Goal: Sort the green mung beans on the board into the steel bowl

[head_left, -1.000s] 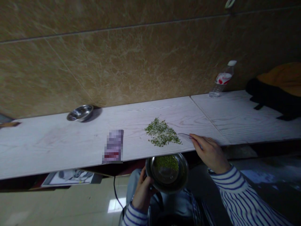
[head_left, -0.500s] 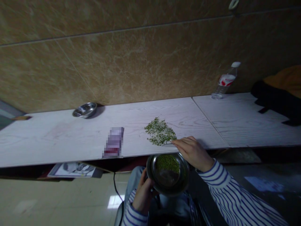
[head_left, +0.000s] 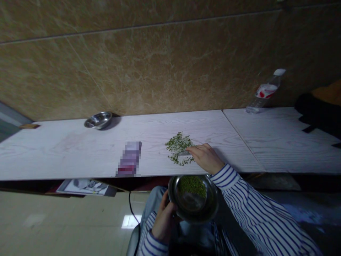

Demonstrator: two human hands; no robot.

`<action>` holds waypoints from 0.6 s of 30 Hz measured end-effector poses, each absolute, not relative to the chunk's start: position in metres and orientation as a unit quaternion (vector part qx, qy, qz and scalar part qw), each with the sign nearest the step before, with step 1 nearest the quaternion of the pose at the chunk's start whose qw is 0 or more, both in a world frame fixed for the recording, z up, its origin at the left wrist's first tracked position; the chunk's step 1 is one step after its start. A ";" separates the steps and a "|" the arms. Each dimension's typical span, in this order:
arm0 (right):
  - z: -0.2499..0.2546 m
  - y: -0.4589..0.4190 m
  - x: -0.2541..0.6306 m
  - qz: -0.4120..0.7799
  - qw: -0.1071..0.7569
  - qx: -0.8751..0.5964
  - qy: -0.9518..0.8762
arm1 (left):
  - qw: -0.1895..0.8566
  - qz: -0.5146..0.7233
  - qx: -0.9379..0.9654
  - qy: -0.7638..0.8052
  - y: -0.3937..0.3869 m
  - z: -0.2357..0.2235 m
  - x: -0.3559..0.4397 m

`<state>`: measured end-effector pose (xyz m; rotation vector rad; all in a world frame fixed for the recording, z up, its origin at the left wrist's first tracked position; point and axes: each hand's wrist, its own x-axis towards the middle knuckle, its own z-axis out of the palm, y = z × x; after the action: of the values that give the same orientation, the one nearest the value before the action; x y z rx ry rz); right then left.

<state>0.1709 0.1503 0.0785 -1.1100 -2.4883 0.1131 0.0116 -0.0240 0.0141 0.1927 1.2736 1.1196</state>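
My left hand grips the left rim of a steel bowl, held below the table's front edge. Green chopped bits cover the far part of the bowl's inside. On the tabletop lies a loose patch of the same green bits. Above that patch's near right side, my right hand pinches a thin flat strip, greyish and pale; its exact kind and material I cannot make out. The strip's lower edge appears to touch the tabletop among the bits.
A second steel bowl stands by the wall at the left. Near the table's front edge lies a blurred-out purple rectangle. A plastic bottle and a dark and orange cloth item are on the right. Papers show on a shelf below.
My right hand has moved away from the table's front edge and leftward over the green bits, carrying the strip. My left hand still holds the bowl. The view has shifted slightly.
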 end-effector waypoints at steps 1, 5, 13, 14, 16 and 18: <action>0.080 0.153 0.170 0.040 0.204 -0.402 -0.892 | 0.661 0.490 0.084 0.563 -0.022 0.014 0.012; 0.084 0.158 0.171 0.037 0.211 -0.412 -0.886 | 0.663 0.493 0.080 0.557 -0.017 0.015 0.012; 0.083 0.131 0.197 0.045 0.256 -0.360 -0.896 | 0.678 0.482 0.076 0.550 -0.012 0.006 0.007; 0.083 0.126 0.199 0.049 0.256 -0.353 -0.899 | 0.678 0.479 0.077 0.552 -0.012 0.005 0.007; 0.083 0.118 0.199 0.057 0.250 -0.339 -0.905 | 0.676 0.477 0.075 0.556 -0.011 0.004 0.008; 0.083 0.113 0.196 0.065 0.236 -0.328 -0.913 | 0.673 0.481 0.074 0.557 -0.012 0.003 0.009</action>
<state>0.1958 0.1134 0.0833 -0.8987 -2.5029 0.1769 0.0088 -0.0117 0.0035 0.1666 1.2545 1.0830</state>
